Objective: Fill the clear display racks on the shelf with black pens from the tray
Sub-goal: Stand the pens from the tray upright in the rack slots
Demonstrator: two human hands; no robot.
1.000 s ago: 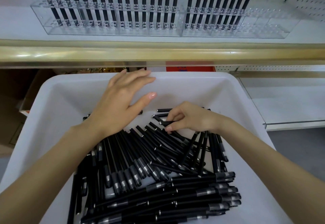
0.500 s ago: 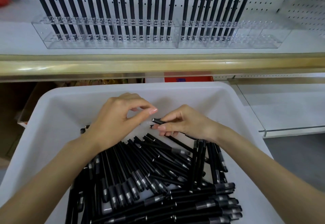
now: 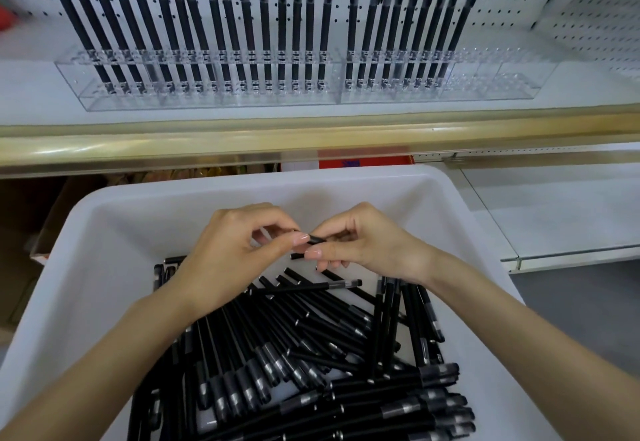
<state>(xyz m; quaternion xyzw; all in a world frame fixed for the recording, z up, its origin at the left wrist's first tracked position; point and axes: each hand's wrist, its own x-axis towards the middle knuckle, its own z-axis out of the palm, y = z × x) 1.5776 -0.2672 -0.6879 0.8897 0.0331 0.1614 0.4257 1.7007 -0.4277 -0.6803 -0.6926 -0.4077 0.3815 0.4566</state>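
Spread flat over the far wall of the tray (image 3: pixel 242 186) a second ago, now drawn in and curled: left hand (image 3: pixel 225 260), thumb and forefinger closed on one end of a single black pen (image 3: pixel 317 240). Same pen lifted out of the heap (image 3: pixel 311 354) by the right hand (image 3: pixel 367 248) over that second, pinched between thumb and fingertips, remaining fingers loosely bent. Held between both hands just above the back of the heap, near the tray's far wall, well below the shelf (image 3: pixel 31 94). Probably mid-handover, or being turned the right way round for slotting; not yet on its way up. Counted: two hands, one tray, one pen in hand, two clear display racks side by side on the shelf. Left rack (image 3: pixel 207 96): filled along its whole length, roughly sixteen pens upright, exact figure blurred by overlap. Right rack (image 3: pixel 485 84): about nine pens upright in its left part, bare holes across its right part. Loose pens in the heap: several dozen, crossed and stacked, too tangled for a true count. Plenty of stock left, then, and room apparently only at the right rack's right end.
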